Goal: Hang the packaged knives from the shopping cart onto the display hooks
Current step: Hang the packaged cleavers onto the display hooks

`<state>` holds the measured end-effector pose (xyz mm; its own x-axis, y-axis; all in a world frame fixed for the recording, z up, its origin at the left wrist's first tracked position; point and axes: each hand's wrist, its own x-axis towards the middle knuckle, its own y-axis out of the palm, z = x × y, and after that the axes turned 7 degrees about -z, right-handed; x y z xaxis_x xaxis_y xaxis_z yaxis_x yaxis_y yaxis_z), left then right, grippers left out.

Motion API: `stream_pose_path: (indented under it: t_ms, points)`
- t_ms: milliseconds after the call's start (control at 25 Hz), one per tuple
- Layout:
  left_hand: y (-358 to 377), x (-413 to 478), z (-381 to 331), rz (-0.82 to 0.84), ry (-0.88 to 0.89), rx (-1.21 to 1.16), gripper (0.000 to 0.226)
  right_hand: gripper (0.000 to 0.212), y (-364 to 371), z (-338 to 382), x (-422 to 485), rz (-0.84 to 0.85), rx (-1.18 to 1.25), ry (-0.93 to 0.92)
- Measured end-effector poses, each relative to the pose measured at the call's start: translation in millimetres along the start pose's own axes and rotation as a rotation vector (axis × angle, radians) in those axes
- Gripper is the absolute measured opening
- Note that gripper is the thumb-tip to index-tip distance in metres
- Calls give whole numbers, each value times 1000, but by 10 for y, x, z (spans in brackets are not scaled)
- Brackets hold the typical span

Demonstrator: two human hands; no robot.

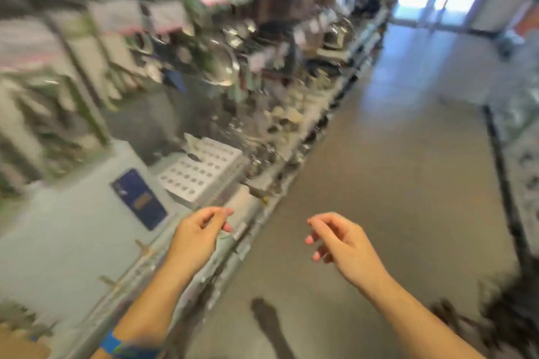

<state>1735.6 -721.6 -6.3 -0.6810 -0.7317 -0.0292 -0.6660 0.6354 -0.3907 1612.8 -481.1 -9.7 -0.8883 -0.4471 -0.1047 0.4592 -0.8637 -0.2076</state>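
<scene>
Since the left hand (201,230) and right hand (341,242) are both loosely curled and empty, what's maybe the cart (507,315), blurry low right, sits nearer the right one.

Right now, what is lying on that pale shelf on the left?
A dark blue flat item lies on the pale shelf, with stacked white holed trays beyond it. Blur hides what the blue item is; anything beneath the trays is covered.
</scene>
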Motion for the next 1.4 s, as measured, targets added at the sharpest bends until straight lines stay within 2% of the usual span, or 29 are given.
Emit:
stream_pose_path:
  t_ms: [120,240,520,760,840,1000,1200,1400]
  points:
    - [1023,-283,180,256,-90,28,21,17,-847,-905,-392,-140,6,235]
    - [1914,-506,210,454,-108,95,19,20,-1561,-1538,-748,-294,46,377]
    - [3293,-803,96,851,-115,327,24,18,-2441,-2295,-1414,-658,139,625]
    - [4415,-615,40,1144,-65,470,24,19,-2610,-2598,-1678,-945,230,790]
    - [4833,-496,-35,1235,7,550,24,19,-2638,-2574,-1685,-1075,258,856]
    - [5493,-462,-210,1428,121,633,26,18,-2730,-2427,-1592,-1270,299,870]
    - [6175,-909,-583,1639,282,679,26,18,-2899,-2331,-1664,-1511,291,870]
    - [6597,-1394,-744,1720,354,730,25,17,-3162,-2460,-1931,-1591,251,954]
